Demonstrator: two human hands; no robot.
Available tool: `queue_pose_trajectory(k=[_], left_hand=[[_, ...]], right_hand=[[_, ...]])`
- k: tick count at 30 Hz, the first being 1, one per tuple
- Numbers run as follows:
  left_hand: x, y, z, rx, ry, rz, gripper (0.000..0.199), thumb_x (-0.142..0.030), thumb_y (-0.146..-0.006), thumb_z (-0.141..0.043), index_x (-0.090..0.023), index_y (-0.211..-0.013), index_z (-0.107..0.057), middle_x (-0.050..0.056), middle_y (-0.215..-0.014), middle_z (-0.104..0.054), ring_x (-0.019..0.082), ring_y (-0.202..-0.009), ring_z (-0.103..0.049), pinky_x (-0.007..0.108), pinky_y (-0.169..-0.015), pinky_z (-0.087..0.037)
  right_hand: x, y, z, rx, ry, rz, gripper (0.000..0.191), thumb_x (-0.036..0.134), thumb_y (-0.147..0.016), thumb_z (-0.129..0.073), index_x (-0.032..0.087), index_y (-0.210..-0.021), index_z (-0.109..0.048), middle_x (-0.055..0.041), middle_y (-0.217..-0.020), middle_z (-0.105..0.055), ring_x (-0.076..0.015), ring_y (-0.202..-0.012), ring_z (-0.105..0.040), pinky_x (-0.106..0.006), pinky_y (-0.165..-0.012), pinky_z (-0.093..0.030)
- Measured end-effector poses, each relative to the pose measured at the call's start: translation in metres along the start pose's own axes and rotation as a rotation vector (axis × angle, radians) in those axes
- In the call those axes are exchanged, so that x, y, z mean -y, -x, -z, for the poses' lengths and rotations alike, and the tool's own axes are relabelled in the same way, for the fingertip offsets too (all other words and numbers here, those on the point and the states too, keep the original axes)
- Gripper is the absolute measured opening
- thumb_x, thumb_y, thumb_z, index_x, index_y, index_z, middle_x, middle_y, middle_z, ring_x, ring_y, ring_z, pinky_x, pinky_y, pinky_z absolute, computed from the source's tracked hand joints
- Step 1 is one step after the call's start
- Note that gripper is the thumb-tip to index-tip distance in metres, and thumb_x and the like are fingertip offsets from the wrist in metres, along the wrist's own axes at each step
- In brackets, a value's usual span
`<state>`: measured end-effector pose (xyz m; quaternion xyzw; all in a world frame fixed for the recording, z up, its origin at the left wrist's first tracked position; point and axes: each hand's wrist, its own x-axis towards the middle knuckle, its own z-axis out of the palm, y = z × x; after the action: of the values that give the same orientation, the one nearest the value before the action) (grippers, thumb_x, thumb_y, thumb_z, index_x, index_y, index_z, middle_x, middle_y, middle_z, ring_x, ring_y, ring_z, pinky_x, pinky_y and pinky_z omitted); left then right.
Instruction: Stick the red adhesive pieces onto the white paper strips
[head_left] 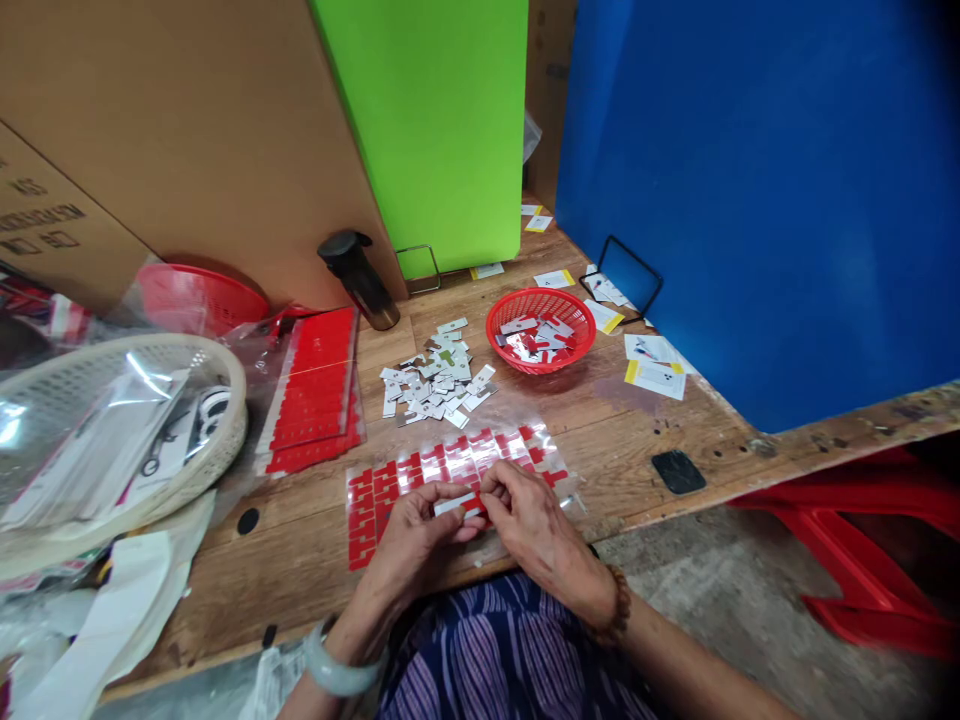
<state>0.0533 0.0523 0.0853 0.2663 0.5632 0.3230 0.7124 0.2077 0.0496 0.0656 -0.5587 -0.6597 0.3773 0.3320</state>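
Note:
Between the thumb and fingers of my left hand (429,522) is a small whitish metal plate (454,504). My right hand (529,520) pinches a small red piece (475,506) at the plate's right end; its fingertips partly hide it. Both hands are just above a clear sheet of red die-cut stickers (364,510) at the table's front edge. Beyond the sheet lies a loose heap of similar metal plates (439,375). A red plastic basket (541,368) behind it holds more plates, some with red on them.
Stacked red sticker sheets (313,375) and a dark bottle (360,282) stand left of the heap. A whitish basket (238,410) of printed cards is at far left. Green (442,130) and blue (757,200) boards rise behind. Printed cards (654,366) lie at right; a red stool (862,560) is below.

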Motion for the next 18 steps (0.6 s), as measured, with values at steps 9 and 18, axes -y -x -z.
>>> queue_pose_trajectory(k=[9, 18], left_hand=[[0.006, -0.002, 0.003, -0.015, 0.008, -0.029, 0.045, -0.022, -0.058, -0.081, -0.009, -0.094, -0.058, 0.009, -0.070, -0.073, 0.018, -0.066, -0.071, 0.022, -0.066, -0.055], [0.008, -0.002, 0.015, -0.025, 0.095, 0.040, 0.036, -0.013, -0.062, -0.077, -0.009, -0.092, -0.058, 0.013, -0.074, -0.073, 0.017, -0.066, -0.071, 0.021, -0.064, -0.055]], right_hand=[[-0.003, 0.001, 0.000, 0.006, 0.067, 0.048, 0.009, 0.013, -0.083, -0.049, 0.021, -0.079, -0.052, -0.0008, -0.080, -0.058, -0.0164, -0.078, -0.054, -0.029, -0.072, -0.040], [-0.024, -0.015, 0.012, 0.020, -0.192, -0.092, 0.010, 0.025, -0.086, -0.047, 0.020, -0.085, -0.056, 0.0023, -0.066, -0.054, -0.0126, -0.060, -0.052, -0.024, -0.058, -0.041]])
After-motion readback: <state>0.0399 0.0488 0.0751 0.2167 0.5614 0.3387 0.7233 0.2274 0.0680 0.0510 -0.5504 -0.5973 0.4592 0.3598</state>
